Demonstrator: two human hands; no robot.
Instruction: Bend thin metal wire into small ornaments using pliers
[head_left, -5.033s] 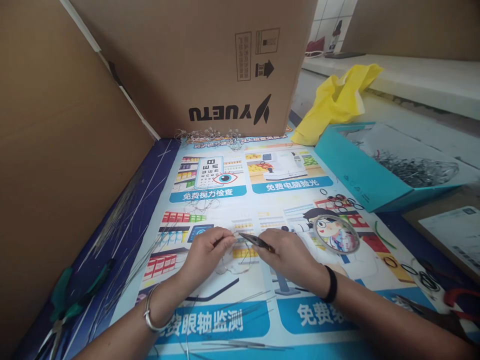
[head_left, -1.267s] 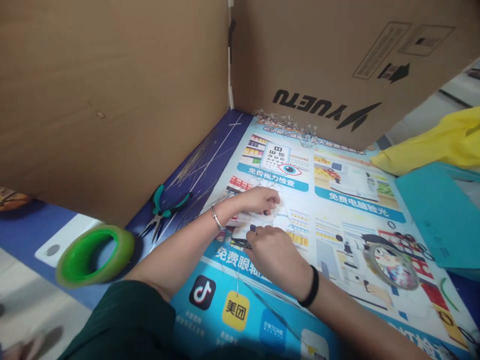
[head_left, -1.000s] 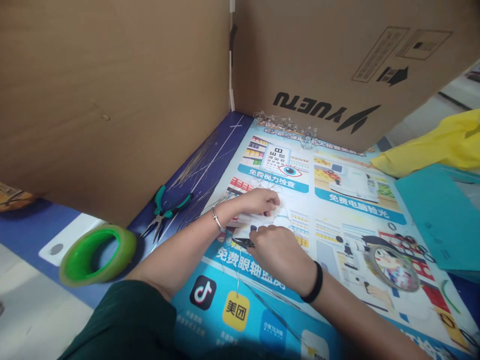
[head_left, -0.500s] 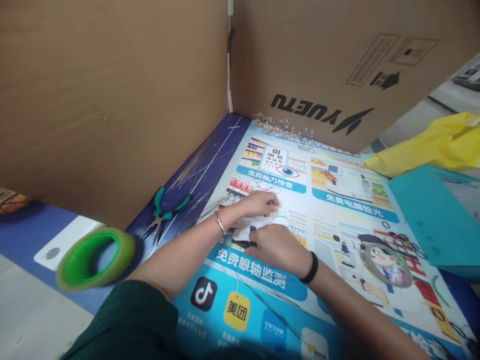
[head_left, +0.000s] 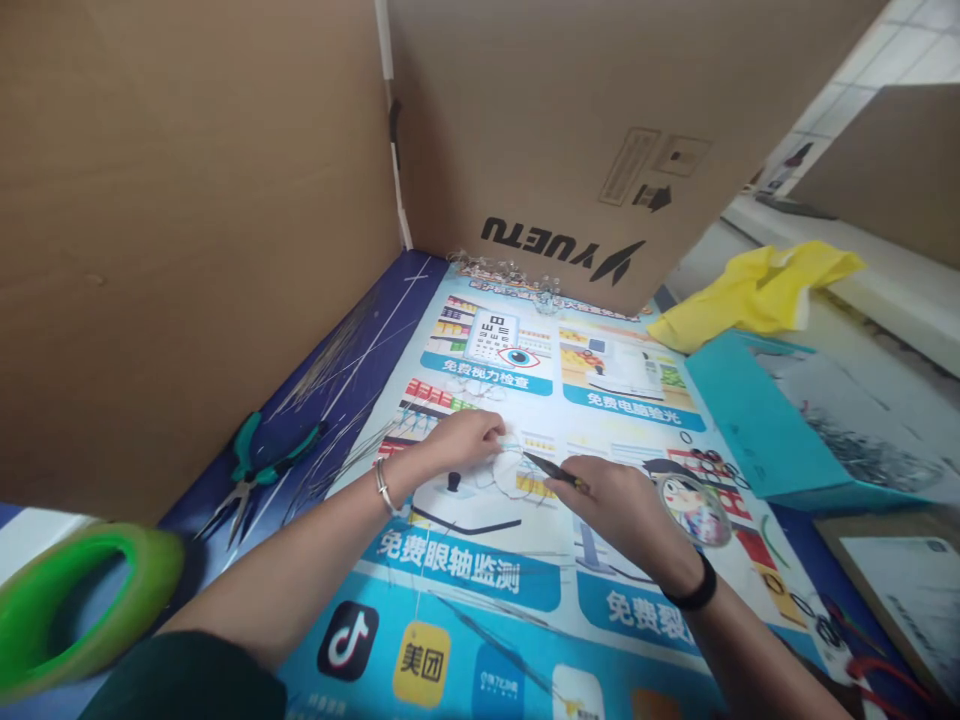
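My left hand point(head_left: 476, 438), a silver bangle at its wrist, is closed in a pinch on a thin wire loop point(head_left: 516, 480) above the printed poster point(head_left: 450, 480). My right hand point(head_left: 611, 500), with a black band at the wrist, is wrapped round a dark pointed tool point(head_left: 553, 468). The tool's tip points left, close to the wire and a short gap from my left fingertips. Whether the tip touches the wire is too small to tell.
Green-handled pliers point(head_left: 251, 465) and a green tape roll point(head_left: 90, 600) lie at left. Cardboard walls point(head_left: 187, 250) stand behind. A clear tape roll point(head_left: 694, 508), black rings, a teal box point(head_left: 765, 430) and a yellow cloth point(head_left: 757, 290) are at right. Wires lie along the poster.
The view has shifted right. My right hand has moved away from under my left wrist to the right, and the dark tool's tip now lies by the wire near my left fingers.
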